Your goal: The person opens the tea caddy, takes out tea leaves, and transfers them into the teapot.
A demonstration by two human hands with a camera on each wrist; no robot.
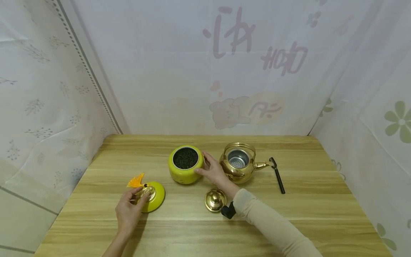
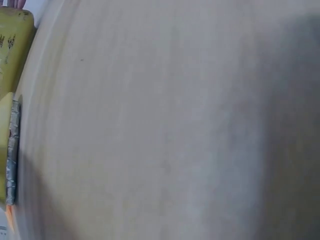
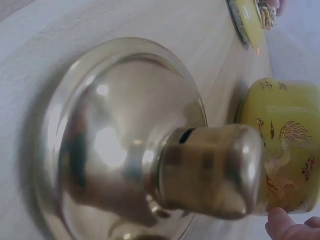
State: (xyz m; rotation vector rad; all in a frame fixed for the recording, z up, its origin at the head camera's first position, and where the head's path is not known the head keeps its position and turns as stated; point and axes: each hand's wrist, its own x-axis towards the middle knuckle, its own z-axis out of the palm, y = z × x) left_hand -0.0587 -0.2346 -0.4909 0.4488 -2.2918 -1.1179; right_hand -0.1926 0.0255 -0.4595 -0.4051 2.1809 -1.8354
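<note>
In the head view my left hand [image 1: 129, 210] pinches the gold ornate knob of a round yellow lid [image 1: 158, 200] with an orange tassel [image 1: 136, 181]. Whether this lid touches the table cannot be told. My right hand [image 1: 213, 173] holds the right side of a yellow tea jar [image 1: 184, 177], thumb in front and fingers farther back. The jar stands uncovered, with dark loose tea leaves [image 1: 185, 158] inside. Its dragon pattern appears in the right wrist view, where a thumb [image 3: 280, 222] touches the jar's side. The left wrist view catches only the lid's edge [image 2: 11, 150].
Right of the jar stands a gold teapot [image 1: 239, 174] with its strainer [image 1: 238, 162] exposed. The gold teapot lid [image 1: 215, 201] lies under my right forearm, knob up. A black-handled tool [image 1: 278, 178] rests beyond the spout. Printed cloth [image 1: 167, 71] hangs around the wooden table [image 1: 179, 235].
</note>
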